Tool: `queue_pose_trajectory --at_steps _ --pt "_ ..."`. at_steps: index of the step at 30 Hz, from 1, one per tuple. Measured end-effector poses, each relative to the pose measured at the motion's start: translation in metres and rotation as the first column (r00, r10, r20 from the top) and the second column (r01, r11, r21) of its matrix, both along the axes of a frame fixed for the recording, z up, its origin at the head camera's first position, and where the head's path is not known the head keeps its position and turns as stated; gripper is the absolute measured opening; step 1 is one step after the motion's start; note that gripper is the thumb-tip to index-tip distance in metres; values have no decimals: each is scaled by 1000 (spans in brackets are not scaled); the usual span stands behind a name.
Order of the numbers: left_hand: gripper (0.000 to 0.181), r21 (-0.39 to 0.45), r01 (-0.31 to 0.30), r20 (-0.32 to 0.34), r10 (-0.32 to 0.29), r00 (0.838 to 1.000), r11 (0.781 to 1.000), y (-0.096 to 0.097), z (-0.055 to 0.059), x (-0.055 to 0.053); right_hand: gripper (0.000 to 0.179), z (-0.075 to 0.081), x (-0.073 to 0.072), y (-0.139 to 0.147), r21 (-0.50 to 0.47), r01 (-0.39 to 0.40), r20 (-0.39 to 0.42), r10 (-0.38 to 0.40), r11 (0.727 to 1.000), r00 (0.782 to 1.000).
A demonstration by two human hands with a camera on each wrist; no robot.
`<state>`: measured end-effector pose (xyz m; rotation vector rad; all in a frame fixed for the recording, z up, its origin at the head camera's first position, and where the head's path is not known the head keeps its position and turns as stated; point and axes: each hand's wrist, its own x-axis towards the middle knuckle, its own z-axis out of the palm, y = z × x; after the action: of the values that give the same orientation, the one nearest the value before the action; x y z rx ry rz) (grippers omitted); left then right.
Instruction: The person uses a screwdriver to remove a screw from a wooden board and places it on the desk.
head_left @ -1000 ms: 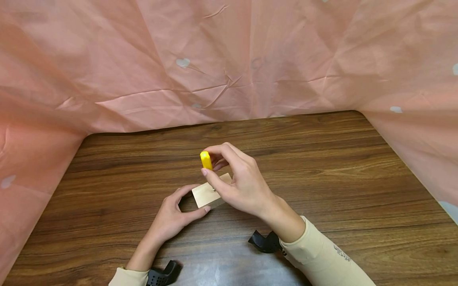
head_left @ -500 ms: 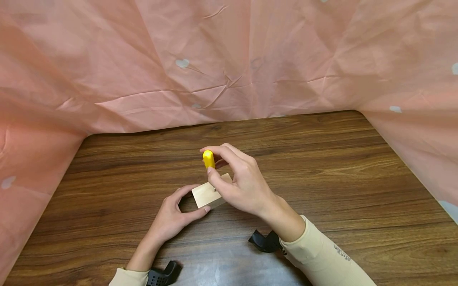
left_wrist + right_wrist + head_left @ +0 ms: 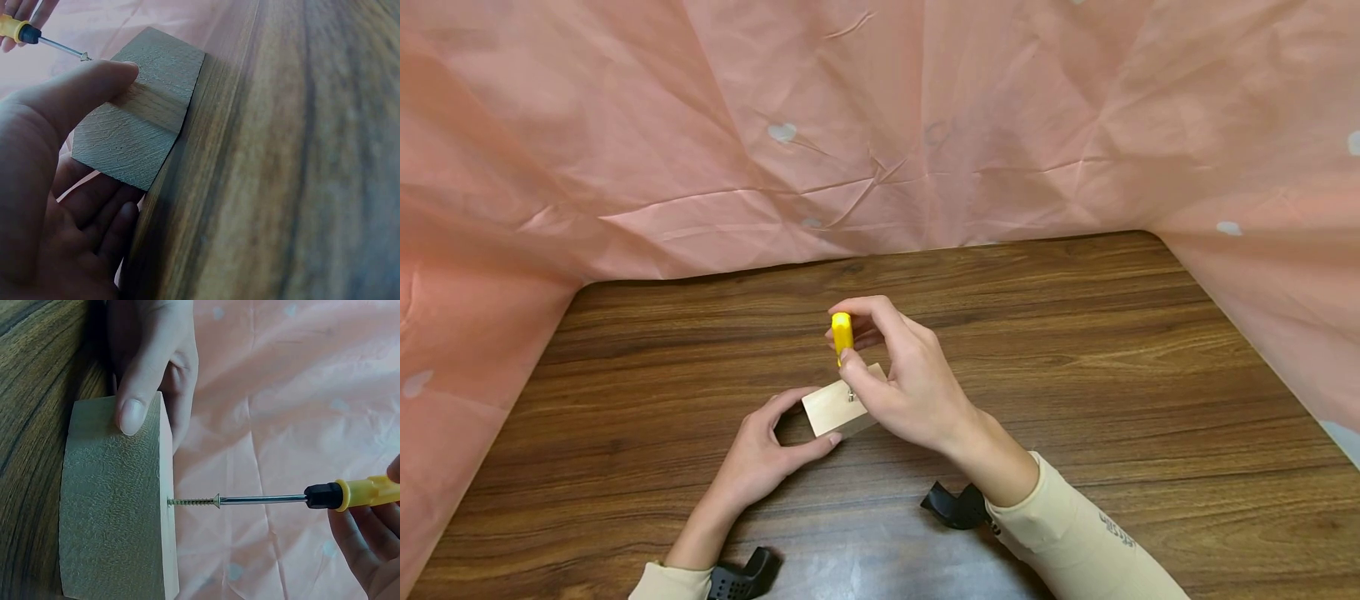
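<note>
A pale wooden block (image 3: 831, 408) lies on the brown table, gripped at its left end between the thumb and fingers of my left hand (image 3: 767, 454). Out of the block's top face stands a screw (image 3: 194, 502), its tip sunk in the wood and most of the thread showing. My right hand (image 3: 917, 383) pinches the yellow handle of a screwdriver (image 3: 842, 333) above the block. In the right wrist view the screwdriver's steel shaft (image 3: 262, 500) lines up with the screw, its tip at the screw head. The left wrist view shows my left thumb (image 3: 94, 84) pressed on the block's side.
The wood-grain table (image 3: 1112, 375) spreads around the hands. A pink cloth (image 3: 880, 125) with pale hearts hangs along the back and both sides. Black wrist mounts (image 3: 955, 506) sit at both sleeve cuffs, close above the table.
The screwdriver's handle has swung slightly to the right and stands more upright, with my right fingers shifting around it. My left hand and the block have stayed in place.
</note>
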<state>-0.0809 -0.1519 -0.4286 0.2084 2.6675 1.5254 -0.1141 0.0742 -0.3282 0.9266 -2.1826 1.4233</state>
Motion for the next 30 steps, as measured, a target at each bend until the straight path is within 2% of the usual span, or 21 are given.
queue_pose_trajectory --at_steps 10,18,30 --pt "56 -6 -8 27 9 1000 1000 0 1 0 24 -3 -4 -3 -30 -40 -104 36 999 994" --pt "53 -5 0 1 0 1000 1000 0 0 0 30 -2 -4 -1 -23 -20 -94 17 1000 995" --pt "54 -6 -7 10 7 1000 1000 0 0 0 35 -2 -2 -2 -6 13 -72 -14 1000 997"
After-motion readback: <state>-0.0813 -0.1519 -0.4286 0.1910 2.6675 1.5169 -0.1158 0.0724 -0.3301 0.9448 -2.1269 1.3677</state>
